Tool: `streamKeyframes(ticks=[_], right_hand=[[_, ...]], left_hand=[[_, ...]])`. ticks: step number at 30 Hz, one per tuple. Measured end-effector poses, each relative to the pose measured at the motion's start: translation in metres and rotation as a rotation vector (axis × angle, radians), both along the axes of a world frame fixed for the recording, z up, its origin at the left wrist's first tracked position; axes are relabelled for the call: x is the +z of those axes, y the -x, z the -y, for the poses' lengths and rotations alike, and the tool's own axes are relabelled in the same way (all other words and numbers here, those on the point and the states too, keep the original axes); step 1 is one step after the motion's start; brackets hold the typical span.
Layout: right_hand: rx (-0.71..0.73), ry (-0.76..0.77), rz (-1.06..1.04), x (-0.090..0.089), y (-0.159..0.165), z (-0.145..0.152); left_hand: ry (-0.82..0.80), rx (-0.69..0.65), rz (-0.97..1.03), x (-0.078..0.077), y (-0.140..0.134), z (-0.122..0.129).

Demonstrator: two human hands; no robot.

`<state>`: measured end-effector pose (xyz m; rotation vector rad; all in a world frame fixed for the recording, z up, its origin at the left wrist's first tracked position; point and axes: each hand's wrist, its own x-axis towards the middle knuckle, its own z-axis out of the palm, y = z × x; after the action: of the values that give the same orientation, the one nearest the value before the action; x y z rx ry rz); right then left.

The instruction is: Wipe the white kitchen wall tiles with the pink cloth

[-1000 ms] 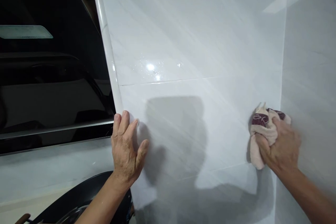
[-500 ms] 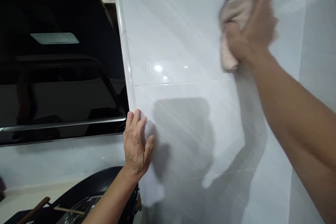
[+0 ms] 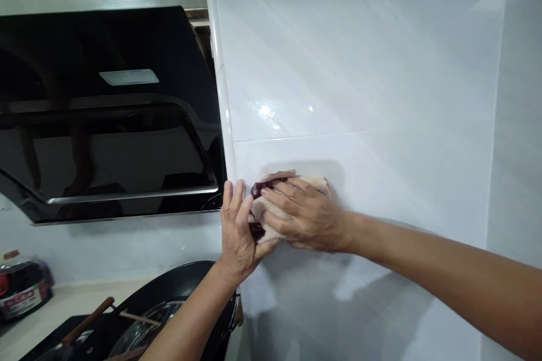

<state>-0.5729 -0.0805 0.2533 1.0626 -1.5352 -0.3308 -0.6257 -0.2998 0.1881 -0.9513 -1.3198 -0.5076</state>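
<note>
A bunched beige and dark purple cloth (image 3: 271,215) is pressed against the white tiled wall (image 3: 359,90), just below a tile joint. My right hand (image 3: 307,214) lies over it, fingers pointing left and bent around its folds. Against the wall's rounded edge rests my left hand (image 3: 239,231), fingers stretched upward and thumb out to the right. The thumb reaches the cloth's lower left side; whether it grips the fabric I cannot tell. Part of the cloth is hidden under my right hand.
Left of the wall edge hangs a black glossy range hood (image 3: 114,152). Beneath it a black wok (image 3: 178,282) stands near a glass lid (image 3: 144,321) and a wooden-handled utensil (image 3: 88,321). A dark bottle (image 3: 23,287) sits on the counter (image 3: 70,299).
My right hand has brought the cloth down and left, from high on the wall to beside my left hand. The left hand stays at the wall edge. The view has shifted left.
</note>
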Motion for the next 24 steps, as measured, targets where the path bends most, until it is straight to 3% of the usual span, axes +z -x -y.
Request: streamKeyframes(ticks=[2,5,9,11,13,15,18,21,24], right_hand=[[0.025,-0.017,-0.003,0.017,-0.002,-0.008],[0.058,0.024,-0.014,0.079,0.0,-0.001],[-0.044,0.116,-0.044,0.175,0.005,0.038],[-0.136,0.126,-0.062,0.208,0.008,0.063],[-0.186,0.125,-0.074,0.228,0.011,0.085],[-0.179,0.095,-0.081,0.233,0.014,0.101],[-0.228,0.007,-0.108,0.217,0.012,0.115],[-0.359,-0.099,-0.132,0.177,0.004,0.121],[-0.379,-0.155,-0.094,0.125,-0.004,0.123]], left_hand=[[-0.013,-0.073,0.016,-0.002,-0.001,0.0],[-0.118,-0.22,0.081,-0.005,-0.002,-0.002],[-0.193,-0.242,0.071,-0.009,-0.002,-0.004],[-0.231,-0.239,0.074,-0.011,-0.002,-0.004],[-0.261,-0.25,0.089,-0.012,-0.003,-0.005],[-0.279,-0.27,0.121,-0.014,-0.003,-0.005],[-0.32,-0.316,0.203,-0.016,-0.006,-0.005],[-0.407,-0.356,0.282,-0.02,-0.014,0.005],[-0.498,-0.325,0.364,-0.026,-0.024,0.025]])
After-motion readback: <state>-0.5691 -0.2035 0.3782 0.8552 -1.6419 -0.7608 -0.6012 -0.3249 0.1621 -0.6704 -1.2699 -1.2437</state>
